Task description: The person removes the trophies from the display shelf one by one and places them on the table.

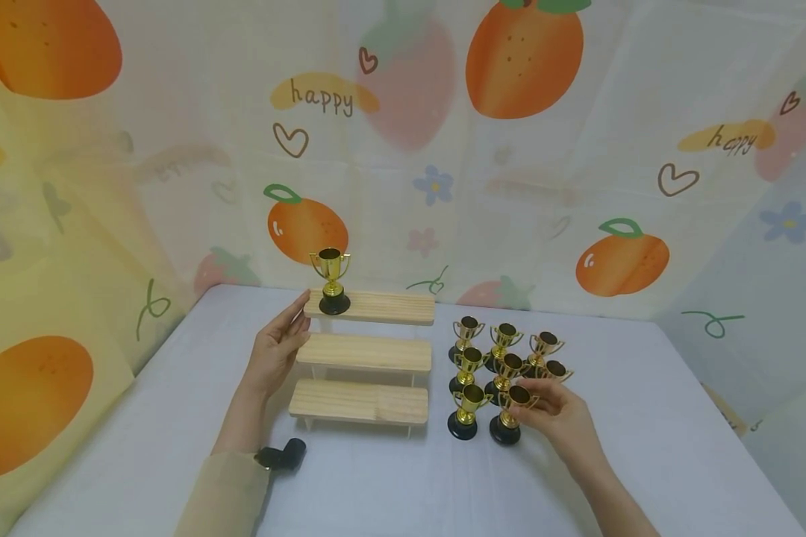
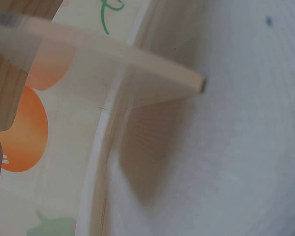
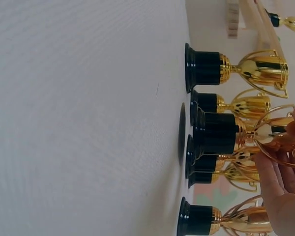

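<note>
A three-tier wooden display stand (image 1: 364, 352) with pale shelves stands mid-table. My left hand (image 1: 273, 354) holds its left side, fingers at the end of the top shelf and thumb by the middle shelf. One gold trophy cup (image 1: 333, 282) on a black base stands on the left part of the top shelf. My right hand (image 1: 559, 418) pinches another small trophy (image 3: 221, 132) by its cup. Its base shows a gap and a shadow at the table in the right wrist view. More trophies (image 1: 472, 406) stand upright close to that hand, right of the stand.
White cloth covers the table (image 1: 376, 492). Behind it hangs a curtain (image 1: 436, 246) printed with oranges and hearts. A black device (image 1: 283, 455) is strapped at the left wrist. The left wrist view shows a clear side panel (image 2: 157, 69) of the stand.
</note>
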The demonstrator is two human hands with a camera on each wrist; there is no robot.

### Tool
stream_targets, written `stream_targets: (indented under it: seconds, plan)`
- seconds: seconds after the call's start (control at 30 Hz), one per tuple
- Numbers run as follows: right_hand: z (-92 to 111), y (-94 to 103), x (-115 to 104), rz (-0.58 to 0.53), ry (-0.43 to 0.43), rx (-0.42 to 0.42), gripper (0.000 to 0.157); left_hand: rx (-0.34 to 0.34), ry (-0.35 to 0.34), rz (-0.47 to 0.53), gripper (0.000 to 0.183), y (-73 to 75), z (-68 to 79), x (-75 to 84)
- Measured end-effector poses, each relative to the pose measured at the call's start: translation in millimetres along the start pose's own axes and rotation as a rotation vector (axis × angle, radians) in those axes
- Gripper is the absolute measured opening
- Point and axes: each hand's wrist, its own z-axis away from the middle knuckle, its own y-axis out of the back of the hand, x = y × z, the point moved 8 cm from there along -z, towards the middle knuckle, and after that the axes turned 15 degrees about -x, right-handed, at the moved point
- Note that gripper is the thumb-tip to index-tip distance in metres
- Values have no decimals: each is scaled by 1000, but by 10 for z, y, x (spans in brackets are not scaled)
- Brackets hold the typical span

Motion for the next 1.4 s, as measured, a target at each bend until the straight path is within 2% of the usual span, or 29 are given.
stream_targets:
  seconds: [0.77, 1.13, 1.4]
  plan:
    - [-16, -1, 58, 71, -31, -5, 54, -5, -20, 20, 64, -10, -3, 13]
    - [-2, -2, 39, 73, -21, 8, 52, -17, -38, 27, 64, -9, -9, 17]
    - [0, 4, 57, 69, -27, 8, 53, -12, -25, 35, 64, 3, -4, -7]
